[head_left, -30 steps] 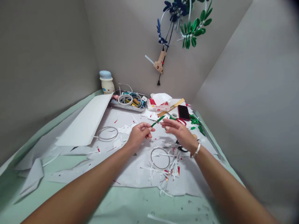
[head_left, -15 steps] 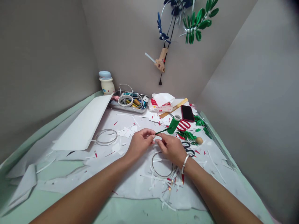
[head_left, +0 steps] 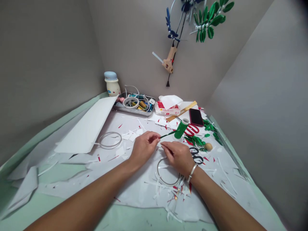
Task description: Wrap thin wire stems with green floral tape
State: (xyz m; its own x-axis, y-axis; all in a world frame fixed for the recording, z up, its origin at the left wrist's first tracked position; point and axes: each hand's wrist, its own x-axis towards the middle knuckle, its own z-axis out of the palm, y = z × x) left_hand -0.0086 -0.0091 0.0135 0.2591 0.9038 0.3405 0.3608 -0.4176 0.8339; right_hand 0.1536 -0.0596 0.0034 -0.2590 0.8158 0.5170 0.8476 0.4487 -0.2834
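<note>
Above the middle of the paper-covered table, my left hand point(head_left: 145, 147) pinches the end of a narrow green strip point(head_left: 168, 133), leaf-like in shape, that points up to the right. Close beside it, my right hand point(head_left: 180, 157) has thumb and forefinger pressed together; whatever is between them is too small to see. Behind the strip stands a spool of green thread point(head_left: 181, 129), tilted slightly. A thin metal-looking ring point(head_left: 158, 172) lies below my right hand, partly covered by it. Black-handled scissors point(head_left: 198, 159) lie to the right, partly hidden.
Several green leaves point(head_left: 196, 140), a wooden ball point(head_left: 208, 147), red-handled scissors point(head_left: 192, 130) and a phone point(head_left: 196, 117) lie right. A tray of supplies point(head_left: 134, 111) and a tissue pack point(head_left: 167, 109) stand behind. A glue gun point(head_left: 169, 61) hangs on the wall. White sheet point(head_left: 88, 126) lies left.
My right hand has come down and closed near the strip's held end, bringing the thread spool into fuller view. My left hand keeps its pinch on the strip, slightly lower.
</note>
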